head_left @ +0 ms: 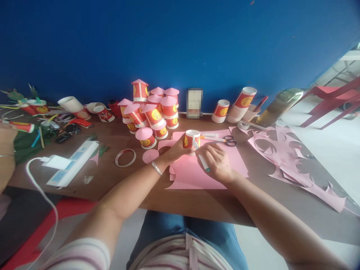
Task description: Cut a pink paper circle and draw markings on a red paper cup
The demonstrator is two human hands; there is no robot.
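Note:
My left hand [179, 149] is wrapped round a red paper cup [188, 139] with gold emblems and a white rim, held upright above the pink paper [194, 176]. In my right hand [215, 159] is a slim white utility knife [203, 162] with a teal end. Its tip is at the cup's side, by a pale vertical strip; exact contact is hard to make out. Behind my right hand lie scissors [231, 141] with dark handles and an orange-and-white pen [207, 138]. A pink paper disc [150, 156] lies left of my left hand.
Red cups with pink cone roofs [153, 115] are stacked behind left. A tape roll [125, 158] and power strip [72, 164] lie left. Pink offcuts [284, 157], a bottle [278, 107] and a cup stack [242, 105] stand right. Another person's arm [7, 155] shows far left.

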